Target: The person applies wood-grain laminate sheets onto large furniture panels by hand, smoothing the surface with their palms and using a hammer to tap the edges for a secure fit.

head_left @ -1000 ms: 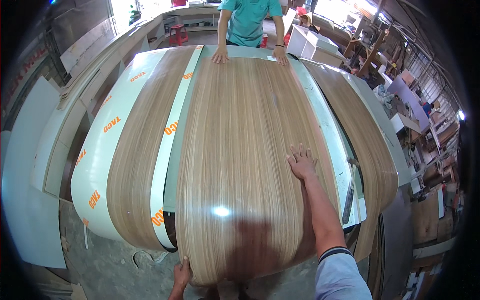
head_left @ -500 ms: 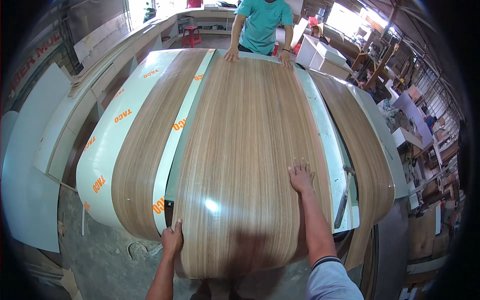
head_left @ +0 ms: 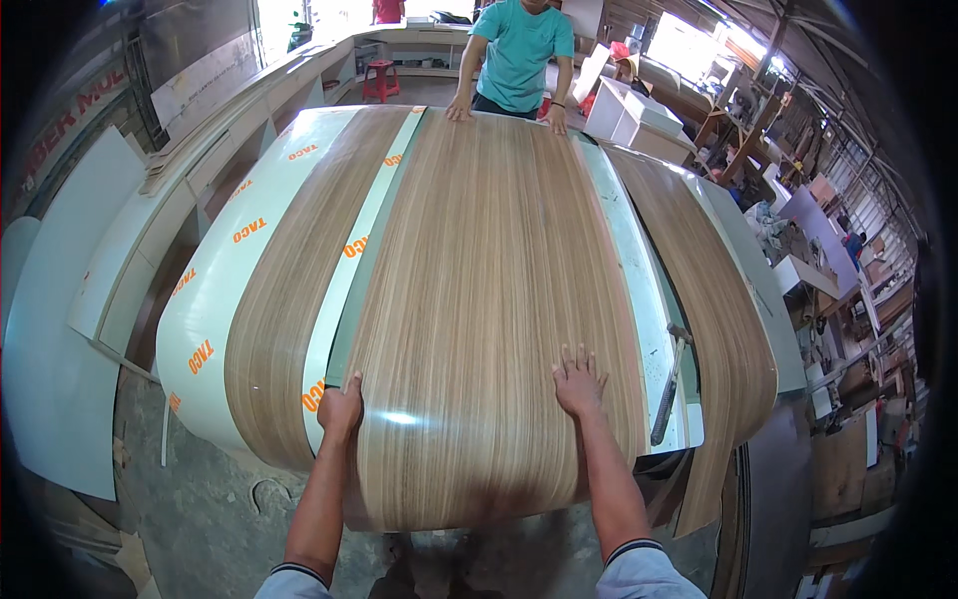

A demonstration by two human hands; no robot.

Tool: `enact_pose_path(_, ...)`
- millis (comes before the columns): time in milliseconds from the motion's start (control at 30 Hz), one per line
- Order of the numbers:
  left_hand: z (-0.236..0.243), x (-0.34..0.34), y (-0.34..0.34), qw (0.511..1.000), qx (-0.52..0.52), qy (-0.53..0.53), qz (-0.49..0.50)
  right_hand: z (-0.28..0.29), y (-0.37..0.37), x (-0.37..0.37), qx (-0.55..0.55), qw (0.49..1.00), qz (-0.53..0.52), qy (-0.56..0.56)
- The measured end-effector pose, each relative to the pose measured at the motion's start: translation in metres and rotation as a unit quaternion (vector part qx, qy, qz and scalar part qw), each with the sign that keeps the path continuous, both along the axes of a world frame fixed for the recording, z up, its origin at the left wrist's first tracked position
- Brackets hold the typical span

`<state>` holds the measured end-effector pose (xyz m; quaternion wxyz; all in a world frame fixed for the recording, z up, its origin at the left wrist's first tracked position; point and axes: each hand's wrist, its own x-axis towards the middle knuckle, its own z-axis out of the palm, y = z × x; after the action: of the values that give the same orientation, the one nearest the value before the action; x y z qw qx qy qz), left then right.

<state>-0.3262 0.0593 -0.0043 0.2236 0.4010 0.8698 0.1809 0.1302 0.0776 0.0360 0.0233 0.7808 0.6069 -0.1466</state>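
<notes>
A wide wood-grain laminate sheet (head_left: 489,290) lies lengthwise over the table, its near end curving down over the front edge. My left hand (head_left: 341,407) grips the sheet's left edge, thumb on top, with the other fingers mostly hidden. My right hand (head_left: 579,387) presses flat on the right part of the sheet, fingers spread. To its right, a hammer (head_left: 667,389) rests on a white strip (head_left: 644,290). At the far end, a co-worker in a teal shirt (head_left: 521,55) has both hands (head_left: 459,107) on the sheet's far edge.
A narrower wood-grain strip (head_left: 284,290) lies on a pale printed sheet (head_left: 195,309) at the left. Another wood-grain strip (head_left: 718,309) hangs over the front at right. White cabinets (head_left: 639,125) and a red stool (head_left: 380,82) stand behind. Large white panels (head_left: 65,329) lean at left.
My left hand has moved farther up the sheet's left edge. My right hand has slid nearer to me and slightly left, still flat. The co-worker's hands remain at the far edge.
</notes>
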Motion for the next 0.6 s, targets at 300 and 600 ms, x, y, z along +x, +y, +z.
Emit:
enact_pose_path(300, 0.030, 0.027, 0.045, 0.998, -0.047, -0.030, -0.011, 0.004, -0.085, -0.063, 0.095, 0.993, 0.074, -0.009)
enact_pose_path(600, 0.025, 0.033, 0.091, 0.998, -0.052, -0.005, -0.043, -0.015, -0.095, -0.102, 0.154, 0.988, 0.025, -0.014)
